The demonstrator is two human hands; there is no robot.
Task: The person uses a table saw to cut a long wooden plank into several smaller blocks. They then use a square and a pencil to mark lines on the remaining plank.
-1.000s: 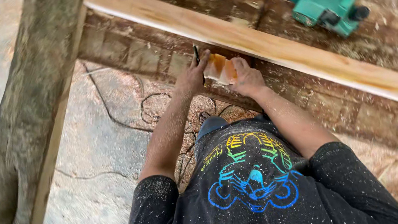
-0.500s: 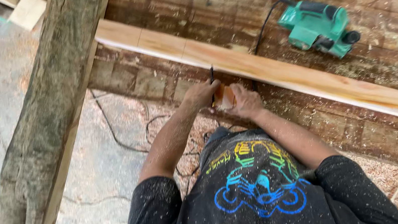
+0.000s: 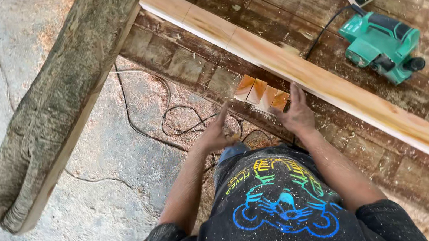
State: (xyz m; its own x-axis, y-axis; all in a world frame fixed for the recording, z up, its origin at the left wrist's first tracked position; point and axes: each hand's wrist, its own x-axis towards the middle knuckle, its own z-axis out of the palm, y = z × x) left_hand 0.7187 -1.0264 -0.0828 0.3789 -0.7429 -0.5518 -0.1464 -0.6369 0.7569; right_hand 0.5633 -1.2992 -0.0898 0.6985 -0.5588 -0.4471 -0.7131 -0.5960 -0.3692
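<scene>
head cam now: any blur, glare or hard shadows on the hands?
Head view: daylight is soft and even, no glare, no hard shadows. Left hand is slightly smeared; right hand reads sharper beside the small wood blocks. The pale plank is bright but keeps its grain. The green planer looks crisp.

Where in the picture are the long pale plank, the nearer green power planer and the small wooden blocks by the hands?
long pale plank (image 3: 330, 87), head view, middle of its top face.
green power planer (image 3: 382, 45), head view, its body.
small wooden blocks (image 3: 261, 93), head view, the middle block's face.
</scene>
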